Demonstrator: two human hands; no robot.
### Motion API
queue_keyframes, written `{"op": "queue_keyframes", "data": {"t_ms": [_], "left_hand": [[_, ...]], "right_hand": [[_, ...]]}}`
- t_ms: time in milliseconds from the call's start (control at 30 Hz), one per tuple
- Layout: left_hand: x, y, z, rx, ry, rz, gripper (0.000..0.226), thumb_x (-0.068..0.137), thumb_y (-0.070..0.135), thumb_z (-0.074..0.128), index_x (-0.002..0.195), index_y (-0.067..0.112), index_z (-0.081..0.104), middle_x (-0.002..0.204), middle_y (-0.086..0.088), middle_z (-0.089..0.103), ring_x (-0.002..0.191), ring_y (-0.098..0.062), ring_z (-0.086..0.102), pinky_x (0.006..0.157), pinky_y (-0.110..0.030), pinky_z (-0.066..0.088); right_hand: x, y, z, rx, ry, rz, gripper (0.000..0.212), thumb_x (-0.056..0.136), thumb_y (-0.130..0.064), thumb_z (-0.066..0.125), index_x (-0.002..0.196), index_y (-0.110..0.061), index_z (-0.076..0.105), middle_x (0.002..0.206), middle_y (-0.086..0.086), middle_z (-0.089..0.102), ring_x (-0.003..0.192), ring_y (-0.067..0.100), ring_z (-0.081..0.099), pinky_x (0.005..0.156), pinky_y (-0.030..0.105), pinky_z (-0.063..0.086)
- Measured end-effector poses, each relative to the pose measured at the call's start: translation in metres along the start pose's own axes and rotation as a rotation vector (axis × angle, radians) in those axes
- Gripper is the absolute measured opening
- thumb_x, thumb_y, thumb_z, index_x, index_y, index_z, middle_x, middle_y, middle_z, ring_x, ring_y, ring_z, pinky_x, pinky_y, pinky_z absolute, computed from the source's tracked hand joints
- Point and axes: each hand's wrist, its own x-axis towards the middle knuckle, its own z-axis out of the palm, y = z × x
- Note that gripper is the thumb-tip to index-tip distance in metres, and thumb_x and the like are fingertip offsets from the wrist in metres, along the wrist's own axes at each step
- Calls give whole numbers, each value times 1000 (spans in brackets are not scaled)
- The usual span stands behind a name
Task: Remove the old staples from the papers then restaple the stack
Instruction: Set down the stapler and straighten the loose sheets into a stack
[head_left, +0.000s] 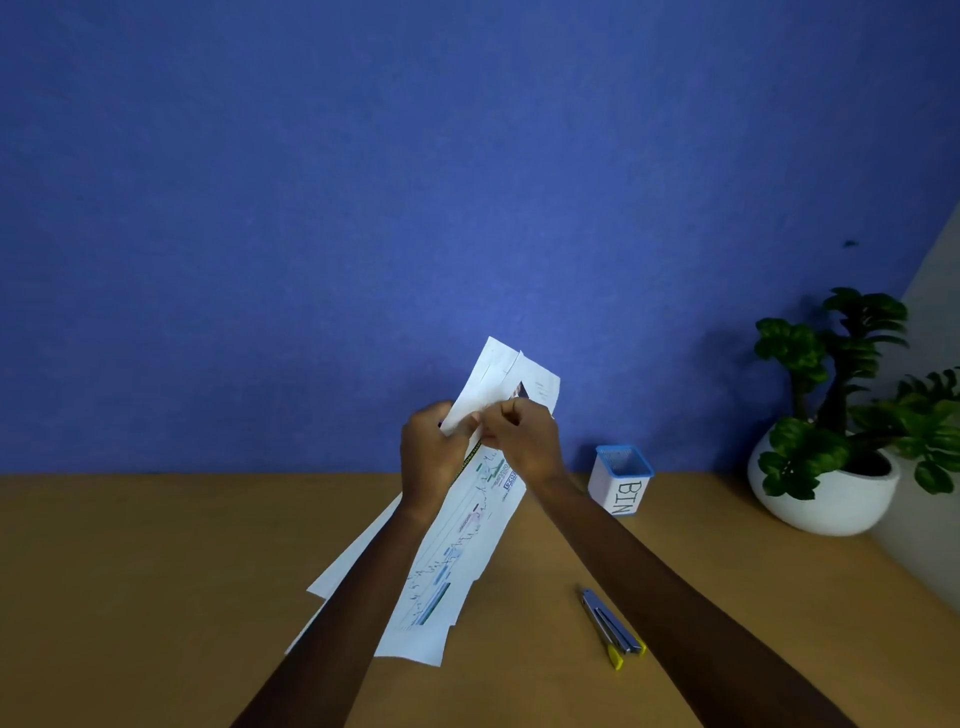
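1. Centrally, we log the papers (457, 551): a white printed stack raised off the desk (156, 597), tilted, its top end up against the blue wall (311, 208) and its bottom end low towards us. The sheets fan apart at the bottom, and the top sheets are peeled back near the upper end.
2. We log the left hand (434, 454): closed on the stack's left edge, fingers curled round the paper, forearm crossing in front of the lower sheets.
3. We log the right hand (522, 441): closed in a pinch at the same spot on the stack, just beside the left hand, the two nearly touching. We cannot tell whether a staple sits between the fingertips; it is too small to see.
4. We log the stapler (613, 629): a slim grey tool with yellow tips, lying flat on the desk to the right of the papers, beside the right forearm, touched by neither hand.
5. We log the bin (621, 480): a small white box with a blue rim, marked BIN, standing at the back of the desk by the wall, right of the hands.
6. We log the plant (852, 395): green leaves in a round white pot (826, 499), far right on the desk, well apart from the papers.
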Motion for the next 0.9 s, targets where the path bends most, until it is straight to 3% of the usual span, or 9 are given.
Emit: {"op": "queue_keyframes", "data": {"t_ms": [67, 167, 267, 333, 500, 600, 700, 900], "left_hand": [[-3, 0, 2, -11, 25, 15, 27, 86, 29, 60, 87, 2, 65, 89, -15, 72, 77, -29, 69, 73, -42, 57], [-4, -1, 4, -48, 70, 20, 23, 87, 26, 59, 88, 4, 65, 91, -14, 71, 78, -27, 68, 70, -35, 55], [-3, 0, 6, -109, 106, -10, 14, 88, 21, 58, 80, 9, 62, 89, -17, 70, 77, -29, 67, 69, -33, 53], [-2, 1, 6, -120, 138, -19, 16, 88, 20, 58, 81, 7, 63, 88, -17, 70, 77, -30, 67, 69, -33, 51], [-1, -2, 3, -139, 185, -15, 21, 88, 21, 58, 85, 1, 65, 87, -17, 70, 76, -30, 66, 62, -27, 50], [-4, -1, 4, -155, 169, -7, 17, 88, 18, 57, 88, 2, 64, 90, -18, 70, 79, -30, 67, 72, -37, 54], [-6, -2, 4, -154, 165, 13, 13, 89, 14, 55, 86, 4, 64, 92, -19, 70, 81, -31, 67, 75, -40, 55], [-5, -7, 5, -169, 155, 13, 16, 87, 8, 56, 88, -7, 63, 90, -26, 68, 84, -40, 65, 76, -45, 54]], "right_hand": [[0, -2, 3, 20, -18, 12, 22, 90, -18, 52, 73, -8, 61, 78, 6, 67, 53, 5, 58, 51, 3, 46], [-3, -8, 6, 178, -41, 75, 27, 90, -11, 50, 67, -6, 63, 86, 23, 68, 59, 9, 60, 71, 21, 55], [-8, -11, 9, 158, 4, 26, 34, 93, -14, 48, 59, -18, 53, 93, 23, 70, 80, 27, 68, 60, 11, 47], [-10, -10, 11, 179, 39, 11, 31, 94, -16, 47, 64, -15, 53, 93, 21, 70, 86, 31, 68, 57, 7, 45], [-12, -9, 15, 276, 30, 43, 31, 91, -25, 56, 60, -25, 56, 67, -8, 64, 64, 9, 63, 56, 10, 47], [-12, -9, 15, 374, 19, 99, 26, 90, -19, 58, 65, -26, 58, 70, -7, 64, 63, 8, 63, 54, 9, 52], [-9, -12, 12, 367, -62, 163, 24, 92, -17, 55, 68, -14, 60, 68, -1, 62, 61, 9, 60, 57, 11, 52], [0, -19, -1, 332, -249, 240, 35, 93, -6, 49, 58, -6, 55, 63, 8, 54, 47, 9, 55, 50, 10, 52]]}}
